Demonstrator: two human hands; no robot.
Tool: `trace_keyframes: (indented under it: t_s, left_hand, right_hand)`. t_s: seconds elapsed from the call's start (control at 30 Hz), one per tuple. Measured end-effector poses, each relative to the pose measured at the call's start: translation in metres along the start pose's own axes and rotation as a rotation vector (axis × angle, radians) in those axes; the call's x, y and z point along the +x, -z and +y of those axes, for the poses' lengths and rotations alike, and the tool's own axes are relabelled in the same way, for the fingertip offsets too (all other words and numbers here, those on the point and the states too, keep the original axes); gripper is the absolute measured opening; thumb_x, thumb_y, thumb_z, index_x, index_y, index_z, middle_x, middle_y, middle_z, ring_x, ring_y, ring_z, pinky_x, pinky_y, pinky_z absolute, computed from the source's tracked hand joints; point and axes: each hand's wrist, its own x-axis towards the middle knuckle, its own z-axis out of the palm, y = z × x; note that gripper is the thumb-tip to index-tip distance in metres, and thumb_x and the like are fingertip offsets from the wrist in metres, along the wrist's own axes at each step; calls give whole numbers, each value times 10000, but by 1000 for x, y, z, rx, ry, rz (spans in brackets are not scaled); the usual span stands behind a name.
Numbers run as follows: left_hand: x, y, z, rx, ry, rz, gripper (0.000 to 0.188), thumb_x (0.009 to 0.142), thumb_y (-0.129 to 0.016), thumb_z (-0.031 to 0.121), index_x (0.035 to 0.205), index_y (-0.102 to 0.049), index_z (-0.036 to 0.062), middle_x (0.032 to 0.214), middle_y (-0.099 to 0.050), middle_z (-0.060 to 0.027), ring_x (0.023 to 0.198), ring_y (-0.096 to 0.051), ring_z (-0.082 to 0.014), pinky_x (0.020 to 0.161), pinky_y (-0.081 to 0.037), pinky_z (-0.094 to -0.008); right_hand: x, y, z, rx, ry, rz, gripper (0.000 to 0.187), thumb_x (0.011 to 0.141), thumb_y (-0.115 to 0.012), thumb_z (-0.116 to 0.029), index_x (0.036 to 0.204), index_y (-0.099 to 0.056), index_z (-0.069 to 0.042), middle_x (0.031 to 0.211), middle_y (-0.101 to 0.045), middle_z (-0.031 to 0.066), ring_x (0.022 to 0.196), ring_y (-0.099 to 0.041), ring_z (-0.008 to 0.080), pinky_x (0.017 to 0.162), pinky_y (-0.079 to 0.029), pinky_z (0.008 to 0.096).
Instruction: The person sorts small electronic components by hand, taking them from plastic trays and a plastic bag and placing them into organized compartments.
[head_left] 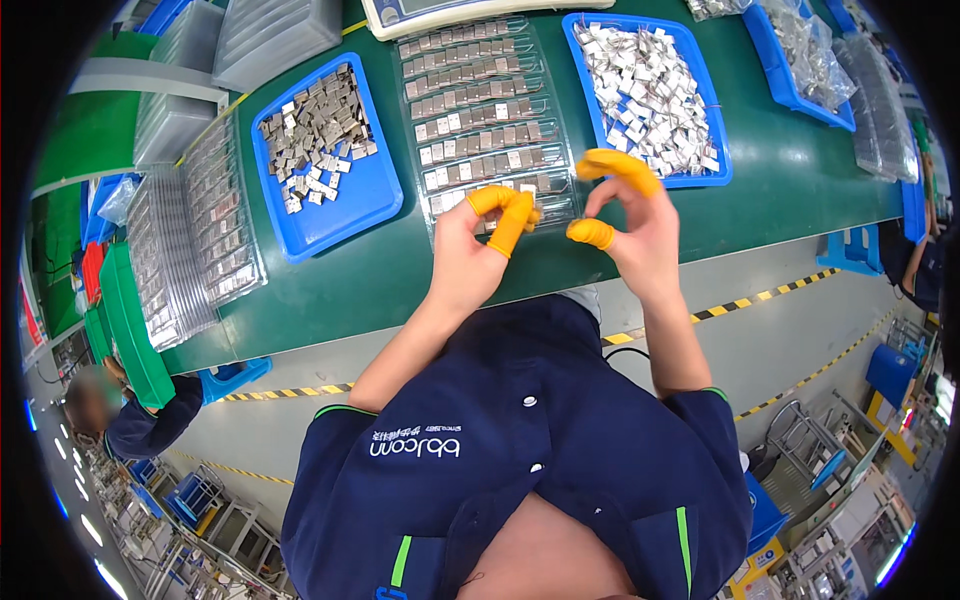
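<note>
My left hand (478,240) is over the near end of a clear blister tray (560,95), its yellow-cotted thumb and fingers pinched together. What lies in that pinch, if anything, is hidden. Rows of small grey and white block-shaped parts with thin wires fill the tray. To its right, my right hand (635,220) is raised with yellow-cotted thumb and fingers apart, and nothing shows between them. Just beyond is a blue tray (690,181) heaped with white wired parts (645,95). On the left, another blue tray (355,208) contains loose grey and white blocks (320,125).
Filled blister trays (222,215) and stacked clear trays (165,265) line the green table's (480,275) left side. A white device (440,14) stands at the far edge. Bagged parts sit in a blue bin (800,70) at far right. Another person (150,420) is at lower left.
</note>
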Motion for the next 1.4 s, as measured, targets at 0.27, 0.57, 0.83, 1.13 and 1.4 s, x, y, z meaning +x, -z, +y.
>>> trace_keyframes:
  t_s: [0.27, 0.57, 0.83, 1.13, 1.4]
  left_hand:
    - [2, -5, 2, -109, 37, 49, 124, 854, -587, 58, 913, -608, -49, 796, -630, -56, 739, -581, -102, 706, -466, -236]
    - [0, 10, -3, 233, -65, 164, 171, 867, -583, 108, 926, -606, -51, 765, -631, -80, 653, -579, -107, 611, -462, -239]
    - [-6, 16, -21, 797, -437, 121, 263, 741, -657, 57, 1002, -631, 51, 1036, -609, -92, 1013, -551, -276, 833, -447, -364]
    - [-3, 7, -15, 964, -506, -146, 330, 744, -674, 230, 1055, -644, 125, 1217, -547, -68, 1260, -374, -315, 1054, -226, -504]
    - [-1, 7, -14, 1015, -511, -88, 353, 742, -675, 284, 1061, -644, 136, 1227, -536, -68, 1259, -374, -303, 1057, -178, -542]
  right_hand:
    - [-1, -5, 12, -821, 692, 257, 287, 575, -716, -51, 852, -698, -124, 1068, -603, 51, 1015, -516, 267, 854, -411, 373]
    - [7, 15, 16, -908, 611, 119, 191, 629, -689, -46, 811, -643, -82, 1173, -542, 87, 1139, -444, 293, 929, -363, 413]
    - [4, 20, 27, -1095, 629, -18, 102, 676, -614, -87, 761, -670, -92, 1173, -538, 93, 1197, -410, 265, 1019, -307, 453]
    - [5, 20, 25, -1140, 635, -62, 122, 667, -607, -98, 767, -675, -83, 1172, -543, 73, 1201, -415, 247, 1028, -302, 448]
    - [8, 25, 22, -1059, 575, -93, 174, 661, -663, -109, 833, -672, -87, 1128, -561, 55, 1180, -437, 241, 1018, -313, 439]
